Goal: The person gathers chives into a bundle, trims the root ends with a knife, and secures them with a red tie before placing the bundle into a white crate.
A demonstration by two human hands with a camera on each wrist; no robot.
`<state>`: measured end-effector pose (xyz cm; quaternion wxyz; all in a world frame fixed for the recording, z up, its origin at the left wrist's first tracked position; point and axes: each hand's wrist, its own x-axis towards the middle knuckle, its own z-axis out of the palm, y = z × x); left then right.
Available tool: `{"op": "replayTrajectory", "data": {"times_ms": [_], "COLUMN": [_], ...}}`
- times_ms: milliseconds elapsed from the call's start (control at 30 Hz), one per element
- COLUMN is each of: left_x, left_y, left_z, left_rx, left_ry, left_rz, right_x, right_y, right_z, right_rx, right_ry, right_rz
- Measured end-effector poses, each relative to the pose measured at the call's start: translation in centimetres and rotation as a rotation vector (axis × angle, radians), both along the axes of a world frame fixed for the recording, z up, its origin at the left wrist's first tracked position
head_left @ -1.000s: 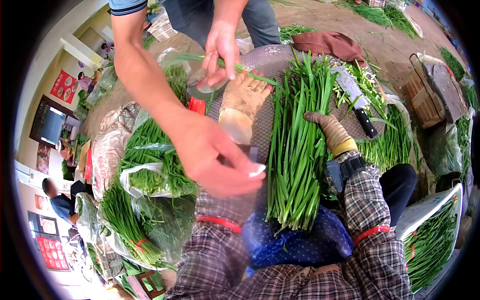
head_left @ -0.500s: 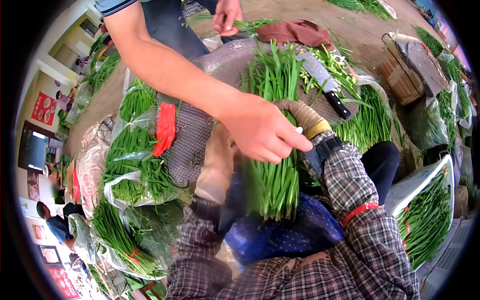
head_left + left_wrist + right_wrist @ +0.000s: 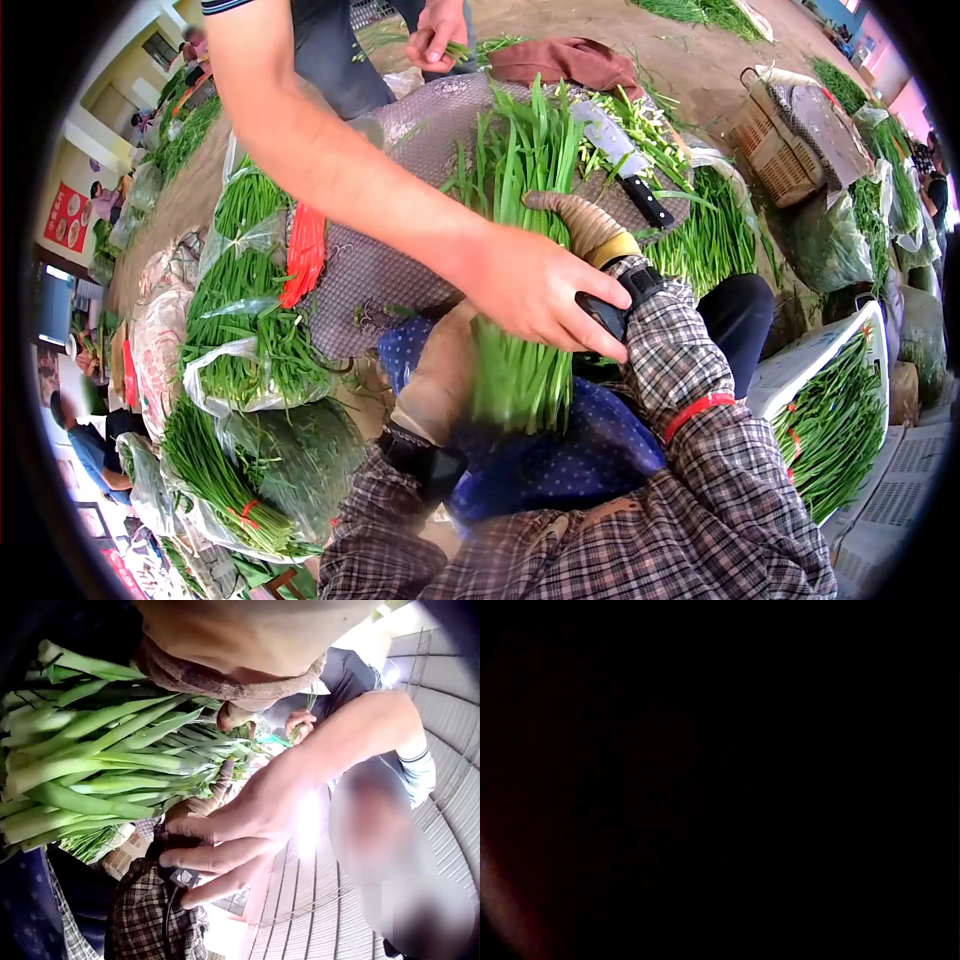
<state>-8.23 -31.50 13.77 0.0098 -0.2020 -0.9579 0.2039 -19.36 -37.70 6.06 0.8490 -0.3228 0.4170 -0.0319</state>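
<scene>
A thick bundle of green chives [image 3: 520, 160] leans lengthwise between both gloved hands, its lower end over the blue dotted apron [image 3: 550, 475]. My right hand [image 3: 585, 222] curls round the bundle's right side, one finger laid across the leaves. Along the left side, low down, is my left hand [image 3: 450, 350], its fingers hidden behind another person's forearm [image 3: 370, 200]. That person's bare hand [image 3: 240, 825] grasps the black device [image 3: 605, 315] on my right wrist. The left wrist view shows my left glove [image 3: 225, 652] close above the leaves. The right wrist view is nearly black.
A cleaver [image 3: 612, 140] lies among cut stems on the round textured table [image 3: 400, 240]. Red ties [image 3: 305, 255] hang at its left edge, and a brown cloth [image 3: 570, 65] lies at the back. Bagged chives [image 3: 240, 310] stand left, a white crate [image 3: 765, 375] right.
My left hand has come down from the tabletop to the bundle's left side. The other person's hand has crossed rightward onto my right wrist device. My right hand stays on the bundle.
</scene>
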Motion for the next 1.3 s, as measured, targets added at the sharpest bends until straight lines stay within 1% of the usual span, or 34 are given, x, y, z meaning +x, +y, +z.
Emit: {"op": "replayTrajectory", "data": {"times_ms": [100,167,200,233,267,333,367,433,500,533,600,733,767,800,833,900,1000,1033,1067,1133,1200,1233,1267,1300], "left_x": [-0.6,-0.9,-1.3,-1.2,-0.7,-0.1,0.1,0.0,-0.5,-0.7,-1.1,-1.5,-1.4,-1.5,-1.5,-1.5,-1.3,-1.0,-0.9,-0.8,-1.0,-1.1,-1.1,-1.2], "left_y": [0.9,1.1,1.3,1.4,1.6,1.8,2.0,1.9,1.3,1.2,0.9,0.7,0.6,0.8,0.9,1.1,1.2,1.2,1.2,1.1,0.9,0.9,0.9,0.9], "left_z": [0.4,-0.8,-1.1,-1.3,-1.4,-1.5,-2.1,-1.2,-0.2,-0.1,0.1,-0.5,-1.3,-0.9,-0.5,0.4,0.5,0.0,-0.4,-0.6,-0.8,-0.8,-0.9,-1.0], "left_rx": [-0.044,0.031,0.128,0.129,0.164,0.196,0.331,0.464,0.100,0.099,-0.100,-0.040,-0.083,-0.127,-0.131,-0.056,-0.018,0.086,0.084,0.112,0.074,0.042,0.040,0.051], "left_ry": [-0.053,0.022,0.116,0.116,0.085,0.050,0.071,0.088,-0.142,-0.144,-0.197,-0.134,-0.096,-0.059,-0.062,-0.126,-0.115,-0.029,-0.032,0.102,0.073,0.048,0.048,0.011], "left_rz": [0.061,0.108,0.129,0.128,0.199,0.274,0.369,0.463,0.283,0.285,0.164,0.166,0.158,0.151,0.154,0.156,0.190,0.233,0.235,0.198,0.180,0.160,0.161,0.165], "right_x": [0.1,0.1,0.1,0.0,0.0,0.1,0.2,0.3,0.4,0.5,0.7,0.5,0.6,0.7,0.8,1.1,1.4,1.5,1.6,1.8,1.9,1.9,1.9,2.0], "right_y": [0.0,0.0,0.0,0.1,0.0,-0.1,-0.2,-0.1,-0.2,-0.3,-0.5,-0.6,-0.6,-0.5,-0.5,-0.5,-0.5,-0.6,-0.6,-0.6,-0.6,-1.2,-1.5,-1.5], "right_z": [0.5,0.8,1.0,1.1,1.1,1.4,1.5,1.7,2.0,1.9,2.0,2.1,2.0,2.0,1.9,1.6,1.4,1.4,1.4,1.3,1.1,0.2,-0.3,-0.5], "right_rx": [0.061,0.097,0.116,0.136,0.155,0.186,0.202,0.236,0.263,0.273,0.291,0.323,0.322,0.321,0.320,0.331,0.351,0.360,0.373,0.391,0.390,0.334,0.332,0.394], "right_ry": [0.104,0.169,0.198,0.228,0.254,0.298,0.320,0.363,0.396,0.410,0.431,0.466,0.483,0.499,0.516,0.528,0.555,0.564,0.578,0.597,0.605,0.600,0.600,0.662], "right_rz": [-0.001,-0.001,-0.004,-0.005,-0.008,-0.006,-0.009,-0.012,-0.013,-0.014,-0.018,-0.036,-0.042,-0.048,-0.054,-0.059,-0.078,-0.088,-0.096,-0.112,-0.118,-0.080,-0.079,-0.125]}}
